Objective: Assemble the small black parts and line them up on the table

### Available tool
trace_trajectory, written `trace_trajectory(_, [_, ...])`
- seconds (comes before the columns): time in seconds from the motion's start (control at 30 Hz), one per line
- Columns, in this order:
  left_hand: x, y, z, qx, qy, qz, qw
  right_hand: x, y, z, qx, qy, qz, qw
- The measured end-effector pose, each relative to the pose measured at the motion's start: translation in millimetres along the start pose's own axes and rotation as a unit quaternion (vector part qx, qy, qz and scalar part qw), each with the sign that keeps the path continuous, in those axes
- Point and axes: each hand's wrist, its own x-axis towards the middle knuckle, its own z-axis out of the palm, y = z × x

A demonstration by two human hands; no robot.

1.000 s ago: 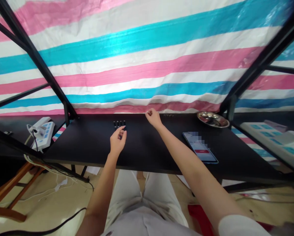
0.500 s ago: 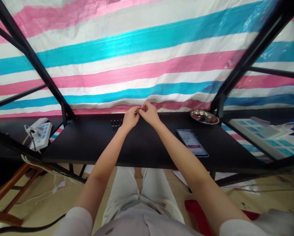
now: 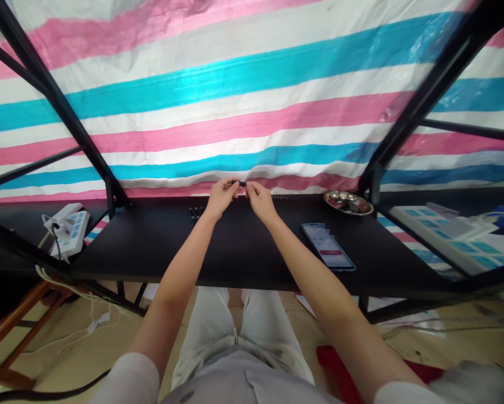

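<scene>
A small black cylinder (image 3: 239, 183) is held level near the table's far edge. My left hand (image 3: 220, 197) is closed on its left part with a fingertip pinch. On the other side, my right hand (image 3: 261, 202) has its thumb and fingers pinched at the cylinder's right end; whether a smaller piece is also between them cannot be made out. Left of my hands, several similar black cylinders (image 3: 196, 212) with pale marks stand in a short row. Several tiny pieces (image 3: 279, 197) lie in a line just right of my right hand.
The black table (image 3: 159, 247) also bears a lit phone (image 3: 328, 247) and a shiny metal dish (image 3: 348, 202) on the right. Power strips (image 3: 72, 233) with cables lie at the left, others (image 3: 458, 230) at the right. Black frame bars flank the table; a striped sheet (image 3: 243, 118) hangs behind.
My fingertips have moved slightly apart, and the black cylinder now shows between them. Earlier, the hands met and covered what they held. The camera view has shifted slightly.
</scene>
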Motion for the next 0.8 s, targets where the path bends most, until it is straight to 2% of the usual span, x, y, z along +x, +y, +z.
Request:
trace_trajectory(0.43, [-7.6,1.9,-7.8,0.013,-0.029,-0.015,0.999,-3.8,11.5,7.0,0.040,0.014,0.007,0.999])
trace_trajectory(0.8, [-10.1,-6.3,-8.4,0.034,-0.036,-0.017,0.999,-3.6,12.1,8.6,-0.012,-0.027,0.004,1.000])
